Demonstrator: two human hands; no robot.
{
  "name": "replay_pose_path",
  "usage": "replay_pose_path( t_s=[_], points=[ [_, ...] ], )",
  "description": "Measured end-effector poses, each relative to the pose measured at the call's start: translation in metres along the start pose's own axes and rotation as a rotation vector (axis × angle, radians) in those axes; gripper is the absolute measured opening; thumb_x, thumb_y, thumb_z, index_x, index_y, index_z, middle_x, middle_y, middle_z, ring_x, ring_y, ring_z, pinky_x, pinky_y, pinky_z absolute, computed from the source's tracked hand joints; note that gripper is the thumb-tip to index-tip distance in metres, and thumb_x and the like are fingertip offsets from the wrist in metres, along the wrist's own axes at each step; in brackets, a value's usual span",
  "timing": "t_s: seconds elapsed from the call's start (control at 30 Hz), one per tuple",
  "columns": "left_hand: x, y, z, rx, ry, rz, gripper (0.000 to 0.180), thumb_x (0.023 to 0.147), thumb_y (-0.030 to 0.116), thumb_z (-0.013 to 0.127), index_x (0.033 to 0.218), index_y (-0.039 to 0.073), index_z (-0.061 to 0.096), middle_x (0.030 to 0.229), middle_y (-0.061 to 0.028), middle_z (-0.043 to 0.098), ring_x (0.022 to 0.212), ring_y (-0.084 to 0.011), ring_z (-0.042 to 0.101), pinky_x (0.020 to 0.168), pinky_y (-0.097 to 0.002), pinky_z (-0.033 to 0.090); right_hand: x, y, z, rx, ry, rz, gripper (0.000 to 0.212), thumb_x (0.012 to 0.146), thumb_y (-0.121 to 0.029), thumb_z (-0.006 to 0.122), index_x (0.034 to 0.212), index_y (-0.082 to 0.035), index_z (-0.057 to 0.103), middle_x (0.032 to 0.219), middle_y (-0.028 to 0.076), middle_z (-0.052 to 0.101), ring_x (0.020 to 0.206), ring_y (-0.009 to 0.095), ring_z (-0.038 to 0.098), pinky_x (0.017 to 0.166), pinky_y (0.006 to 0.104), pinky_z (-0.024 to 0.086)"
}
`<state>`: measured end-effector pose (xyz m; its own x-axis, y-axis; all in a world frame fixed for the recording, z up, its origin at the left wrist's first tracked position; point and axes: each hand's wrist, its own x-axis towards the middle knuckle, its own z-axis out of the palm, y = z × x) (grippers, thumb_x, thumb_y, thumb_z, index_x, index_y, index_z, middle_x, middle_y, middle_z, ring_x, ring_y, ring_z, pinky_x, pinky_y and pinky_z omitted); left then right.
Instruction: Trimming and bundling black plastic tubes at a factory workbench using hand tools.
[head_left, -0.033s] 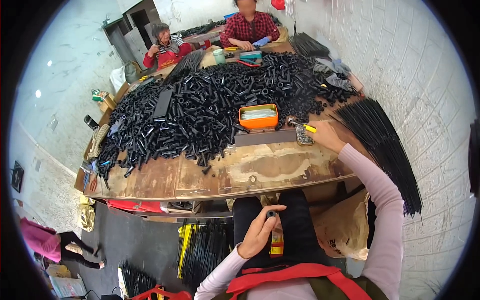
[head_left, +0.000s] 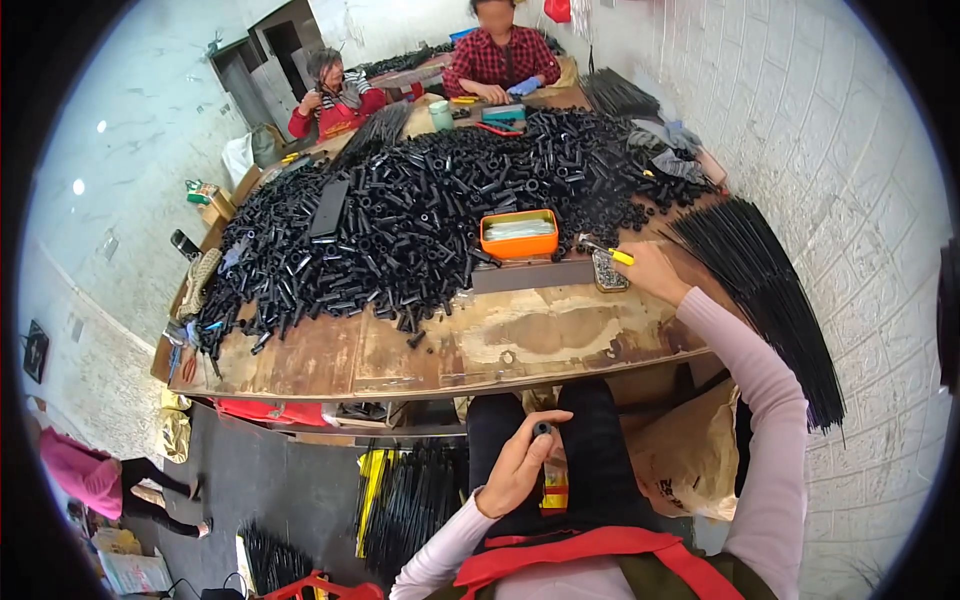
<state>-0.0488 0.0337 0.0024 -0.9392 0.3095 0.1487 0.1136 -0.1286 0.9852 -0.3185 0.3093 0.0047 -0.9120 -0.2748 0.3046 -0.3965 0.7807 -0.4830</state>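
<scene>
Over my lap, my left hand [head_left: 518, 462] is closed round a short black tube [head_left: 542, 428], its open round end facing up. Part of that tube is hidden by the fingers. My right hand [head_left: 652, 270] reaches across the table and grips yellow-handled pliers [head_left: 622, 257]. Their metal jaws point left, just above a small clear box [head_left: 610, 276] of tiny metal pieces. Whether the jaws hold a piece is too small to tell. Left of the pliers stands an orange tub [head_left: 519, 246] with pale, flat contents.
A wide heap of black tubes [head_left: 400, 220] covers the wooden table [head_left: 540, 330]. Bundles of thin black rods [head_left: 765, 290] lie on the right. A brown bar [head_left: 532, 276] runs before the tub. Two people sit across the table; another person [head_left: 85, 470] is at the lower left.
</scene>
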Motion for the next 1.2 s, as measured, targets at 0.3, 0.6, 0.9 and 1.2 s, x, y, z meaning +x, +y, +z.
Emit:
replay_pose_path(
  t_s=[0.3,0.6,0.9,1.2],
  points=[
    [-0.026,0.013,-0.003,-0.014,0.01,0.051,0.043,0.105,0.032,0.04,0.128,-0.003,0.048,0.081,0.0001,0.043,0.073,-0.0092,0.038,0.068,-0.023,0.034,0.005,0.009,0.0,0.207,-0.001,0.183,0.026,0.08,-0.024,0.071,0.089,0.0,0.066,0.069,0.01,0.063,0.059,0.017,0.059,0.056,0.0341,0.045],
    [-0.054,0.009,0.002,0.009,0.035,0.09,0.036,0.103,0.02,0.041,0.133,0.001,0.047,0.085,-0.0006,0.048,0.076,-0.0087,0.042,0.07,-0.0221,0.038,-0.029,-0.056,-0.002,0.801,-0.143,0.2,0.01,0.088,-0.009,0.067,0.093,-0.002,0.062,0.069,0.001,0.058,0.053,0.008,0.052,0.045,0.0236,0.039],
    [-0.024,-0.017,-0.017,0.012,0.349,0.144,0.051,0.105,0.038,0.039,0.133,-0.004,0.047,0.071,0.0016,0.043,0.065,-0.0079,0.043,0.061,-0.0225,0.037,-0.114,-0.164,-0.014,1.031,-0.236,0.148,0.014,0.09,-0.015,0.066,0.095,-0.003,0.06,0.069,-0.001,0.054,0.06,0.007,0.052,0.052,0.0232,0.041],
    [-0.025,0.028,0.001,0.022,0.131,0.126,0.068,0.103,0.05,0.031,0.143,-0.006,0.036,0.078,0.0005,0.042,0.072,-0.0094,0.037,0.068,-0.0232,0.033,-0.189,-0.202,0.002,1.308,-0.277,0.143,0.014,0.093,-0.012,0.061,0.1,0.001,0.058,0.079,0.005,0.058,0.068,0.012,0.054,0.059,0.0249,0.044]
  ],
)
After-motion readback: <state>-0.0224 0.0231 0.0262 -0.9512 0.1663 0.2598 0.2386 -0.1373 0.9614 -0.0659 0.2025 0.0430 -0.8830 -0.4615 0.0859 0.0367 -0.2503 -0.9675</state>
